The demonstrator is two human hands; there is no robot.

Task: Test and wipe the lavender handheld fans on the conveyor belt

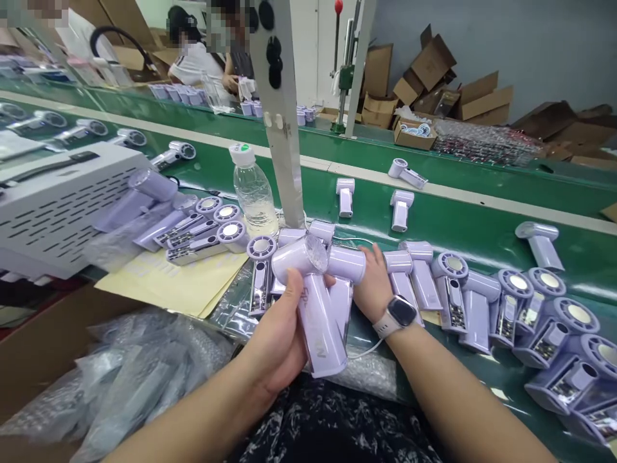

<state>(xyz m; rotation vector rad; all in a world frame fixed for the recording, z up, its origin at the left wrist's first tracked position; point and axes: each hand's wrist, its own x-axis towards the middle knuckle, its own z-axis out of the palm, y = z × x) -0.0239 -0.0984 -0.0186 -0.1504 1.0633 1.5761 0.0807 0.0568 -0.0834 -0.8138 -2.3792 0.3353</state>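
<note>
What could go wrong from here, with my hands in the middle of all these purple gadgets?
The bottle stands right by the open units with bare circuitry; if it tipped and its cap leaked, water might reach them.
The white cable near your right hand could snag.
The gadget in your left hand might knock its close neighbors.
</note>
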